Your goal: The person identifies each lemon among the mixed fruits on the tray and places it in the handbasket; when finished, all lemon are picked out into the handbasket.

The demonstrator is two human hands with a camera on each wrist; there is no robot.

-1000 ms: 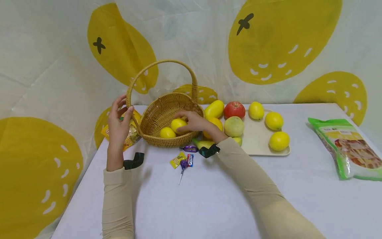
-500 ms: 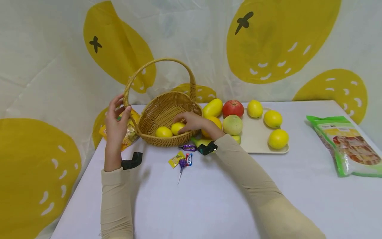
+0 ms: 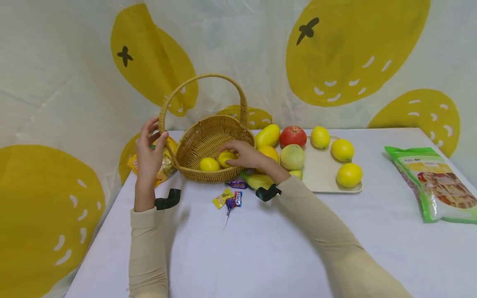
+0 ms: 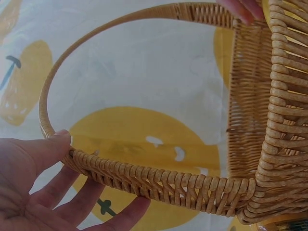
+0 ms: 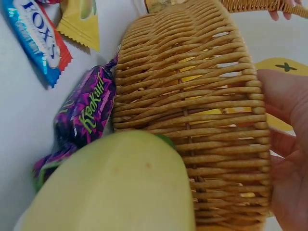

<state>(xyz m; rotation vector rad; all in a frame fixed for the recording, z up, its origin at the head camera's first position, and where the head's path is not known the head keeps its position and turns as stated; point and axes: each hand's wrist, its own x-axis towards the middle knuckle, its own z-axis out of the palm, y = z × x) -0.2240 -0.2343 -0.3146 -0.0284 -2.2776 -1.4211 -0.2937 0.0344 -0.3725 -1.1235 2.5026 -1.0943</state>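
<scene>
My left hand holds the near-left side of the wicker basket's upright handle. In the left wrist view, its thumb lies on one side of the handle and its fingers on the other. Over the basket's right rim reaches my right hand, fingers and thumb around a yellow lemon low inside. Another lemon lies just left of it. In the right wrist view, the basket wall hides the fingertips and most of the lemon.
Mango, pomegranate, orange and pale round fruit crowd the basket's right. Several lemons sit on a tray. Wrapped candies and a lollipop lie in front; a green-edged bag lies far right.
The right hand and its lemon have shifted slightly right within the basket. The other lemon rolled left, then back a little. The left hand stays on the handle.
</scene>
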